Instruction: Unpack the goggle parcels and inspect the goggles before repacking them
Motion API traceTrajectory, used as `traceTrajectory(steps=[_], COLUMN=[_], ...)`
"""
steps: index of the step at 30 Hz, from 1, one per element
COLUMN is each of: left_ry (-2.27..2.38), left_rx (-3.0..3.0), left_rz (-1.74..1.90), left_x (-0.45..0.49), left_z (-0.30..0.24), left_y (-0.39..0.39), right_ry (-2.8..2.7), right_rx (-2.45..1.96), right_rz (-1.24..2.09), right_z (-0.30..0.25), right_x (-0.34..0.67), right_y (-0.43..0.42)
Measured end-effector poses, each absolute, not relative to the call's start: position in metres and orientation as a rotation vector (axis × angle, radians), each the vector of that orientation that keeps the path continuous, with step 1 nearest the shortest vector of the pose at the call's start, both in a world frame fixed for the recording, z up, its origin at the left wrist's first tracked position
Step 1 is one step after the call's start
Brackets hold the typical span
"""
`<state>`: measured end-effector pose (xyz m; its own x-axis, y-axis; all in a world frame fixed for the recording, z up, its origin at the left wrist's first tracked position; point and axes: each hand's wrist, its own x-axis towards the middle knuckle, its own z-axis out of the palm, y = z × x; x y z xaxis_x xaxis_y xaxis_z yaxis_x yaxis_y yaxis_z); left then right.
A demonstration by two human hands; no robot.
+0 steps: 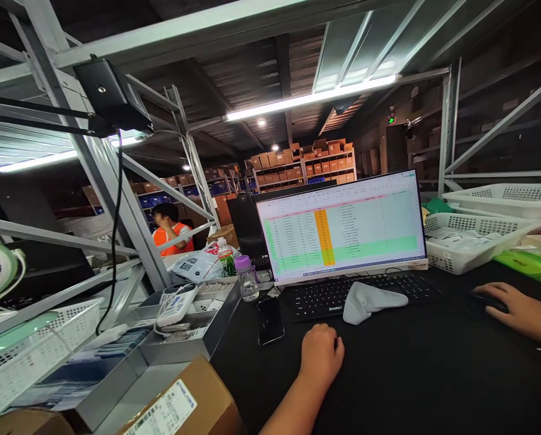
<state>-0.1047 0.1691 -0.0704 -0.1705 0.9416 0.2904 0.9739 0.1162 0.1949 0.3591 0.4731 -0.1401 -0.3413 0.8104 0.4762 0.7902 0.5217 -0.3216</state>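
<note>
My left hand (321, 350) rests on the black desk mat (388, 374) with its fingers curled into a loose fist, and nothing shows in it. In front of it lie a black keyboard (318, 300) and a crumpled light-grey cloth (371, 299) draped over the keys. Over on the right, my right hand (515, 309) is wrapped over a dark computer mouse (491, 301). A monitor (293, 235) behind the keyboard displays a spreadsheet with an orange column and green rows. Left of the keyboard is a dark-screened phone (270, 321).
A purple-capped bottle (247, 281) stands behind the phone. Grey trays (216, 323) and a cardboard box (207, 393) occupy the left. White baskets (465, 257) sit at right. Metal posts (137, 232) frame the desk; a person in an orange vest (175, 235) sits beyond.
</note>
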Motion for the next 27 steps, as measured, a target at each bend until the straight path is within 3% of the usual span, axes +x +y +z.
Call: traceTrajectory(steps=[12, 27], left_ry=[-2.350, -2.442], left_rx=[-1.836, -1.397], left_rz=[-0.559, -0.422], left_x=[-0.103, -0.107], left_z=[-0.072, -0.077], left_y=[0.170, 0.224], right_ry=[-2.237, -2.197], right_rx=[-1.400, -1.299], right_rz=[-0.018, 0.016], right_z=[-0.112, -0.124], right_x=[0.343, 0.344], right_y=[0.437, 0.448])
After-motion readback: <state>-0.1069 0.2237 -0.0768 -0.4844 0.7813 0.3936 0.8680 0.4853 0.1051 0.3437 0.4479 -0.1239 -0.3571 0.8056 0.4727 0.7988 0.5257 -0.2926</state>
